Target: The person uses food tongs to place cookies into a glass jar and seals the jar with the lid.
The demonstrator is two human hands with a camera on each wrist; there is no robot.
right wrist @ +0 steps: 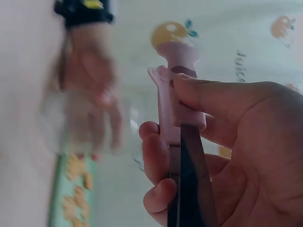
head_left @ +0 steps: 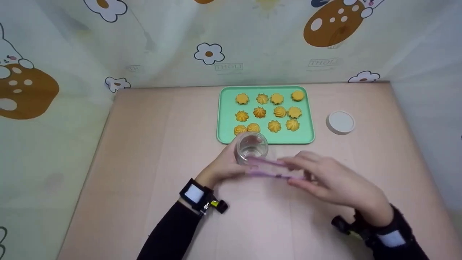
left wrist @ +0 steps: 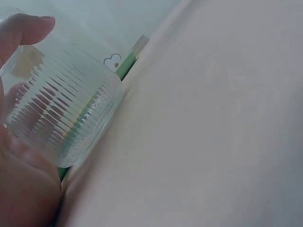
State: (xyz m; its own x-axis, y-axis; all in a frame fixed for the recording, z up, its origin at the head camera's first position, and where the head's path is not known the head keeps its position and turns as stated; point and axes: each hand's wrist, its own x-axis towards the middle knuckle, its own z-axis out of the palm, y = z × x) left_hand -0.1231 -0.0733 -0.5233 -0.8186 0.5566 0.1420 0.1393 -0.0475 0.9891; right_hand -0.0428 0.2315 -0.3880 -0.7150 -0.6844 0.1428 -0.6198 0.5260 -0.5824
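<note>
My left hand point(head_left: 222, 164) grips a clear ribbed glass jar point(head_left: 252, 141), its thumb on one side and fingers round the other. No cookie shows in the jar, whose mouth faces up in the head view. In my right hand point(head_left: 337, 178) is a pair of pink tongs point(right wrist: 185, 101), held between thumb and fingers. The two pink arms stand apart, and their tips overlap the near side of the jar in the head view. Just beyond the jar lies a green tray point(head_left: 226, 108) with several golden swirled cookies point(head_left: 274, 126).
A round white lid point(head_left: 340, 122) lies on the table point(head_left: 151, 144) to the right of the tray. Behind the table hangs a pale curtain point(head_left: 162, 43) with flower and bunny prints. Each wrist wears a black strap with a camera.
</note>
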